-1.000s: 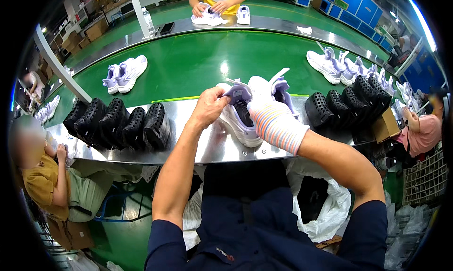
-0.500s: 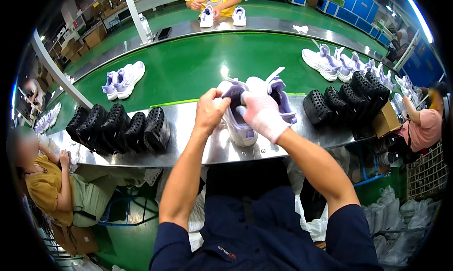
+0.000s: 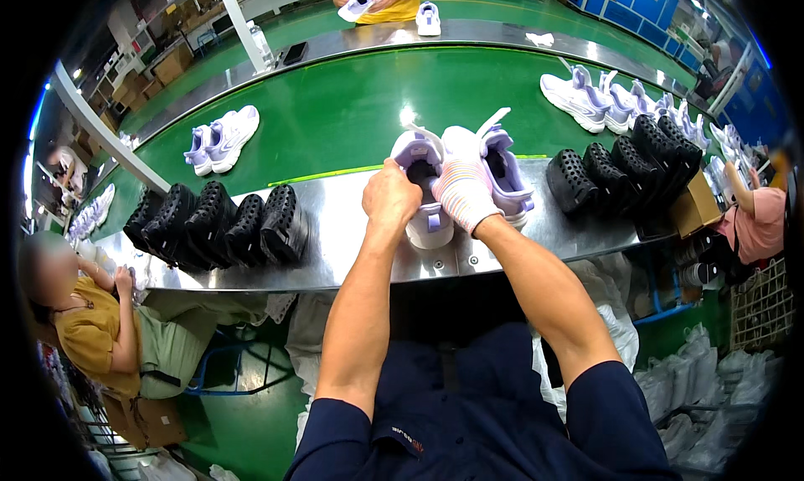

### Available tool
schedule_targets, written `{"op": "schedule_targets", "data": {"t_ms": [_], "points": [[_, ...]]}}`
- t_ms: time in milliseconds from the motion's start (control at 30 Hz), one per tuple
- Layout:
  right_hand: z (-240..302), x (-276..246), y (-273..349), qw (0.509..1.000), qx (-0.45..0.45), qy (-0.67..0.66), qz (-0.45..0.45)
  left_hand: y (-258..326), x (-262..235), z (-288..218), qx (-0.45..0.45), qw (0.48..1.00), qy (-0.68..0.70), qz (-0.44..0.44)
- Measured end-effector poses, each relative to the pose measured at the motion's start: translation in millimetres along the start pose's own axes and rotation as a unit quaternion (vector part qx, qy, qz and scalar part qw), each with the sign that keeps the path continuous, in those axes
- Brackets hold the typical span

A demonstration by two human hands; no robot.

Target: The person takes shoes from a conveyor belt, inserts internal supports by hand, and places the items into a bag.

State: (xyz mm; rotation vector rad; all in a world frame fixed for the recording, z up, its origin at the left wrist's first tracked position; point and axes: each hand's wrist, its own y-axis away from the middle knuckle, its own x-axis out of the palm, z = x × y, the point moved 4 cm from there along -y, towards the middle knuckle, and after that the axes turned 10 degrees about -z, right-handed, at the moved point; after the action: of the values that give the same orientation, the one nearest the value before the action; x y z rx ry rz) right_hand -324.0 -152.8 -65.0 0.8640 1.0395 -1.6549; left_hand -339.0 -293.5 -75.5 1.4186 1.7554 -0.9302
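Two white-and-lavender sneakers stand side by side before me on the metal ledge, heels toward me and tongues pulled up. My bare left hand (image 3: 392, 193) is closed on the outer collar edge of the left sneaker (image 3: 431, 231). A striped pinkish-white glove covers my right hand (image 3: 463, 186), which lies between the two shoes, against the left sneaker's inner side and close to the right sneaker (image 3: 514, 194). The gloved fingertips are hard to make out against the white uppers. Both shoe openings are visible, with dark insides.
Black perforated shoe-shaped blocks (image 3: 211, 214) line the ledge at left, with more black blocks (image 3: 615, 173) at right. On the green belt (image 3: 335, 104) sit a sneaker pair (image 3: 222, 140) and a row of sneakers (image 3: 578, 100). People sit on both sides; another stands opposite, handling a shoe.
My left hand has turned, its knuckles now upward on the collar. The gloved right hand has drawn out of the left sneaker's opening. The person opposite has lifted and tilted a shoe.
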Motion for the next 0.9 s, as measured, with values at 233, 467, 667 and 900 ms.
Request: {"op": "schedule_targets", "data": {"t_ms": [233,467,667,900], "points": [[3,-16,10,0.992,-0.071,-0.064,-0.088,24,-28,11,-0.019,0.978,0.206,-0.029],[-108,-104,43,0.918,0.144,-0.266,-0.256,93,-49,-14,0.325,0.928,0.169,-0.074],[-123,-14,44,0.874,0.172,-0.454,-0.015,68,-24,-64,0.240,0.951,0.066,0.185],[-143,-23,79,0.961,0.103,-0.166,-0.195,33,10,-88,0.299,0.936,-0.111,0.147]]}}
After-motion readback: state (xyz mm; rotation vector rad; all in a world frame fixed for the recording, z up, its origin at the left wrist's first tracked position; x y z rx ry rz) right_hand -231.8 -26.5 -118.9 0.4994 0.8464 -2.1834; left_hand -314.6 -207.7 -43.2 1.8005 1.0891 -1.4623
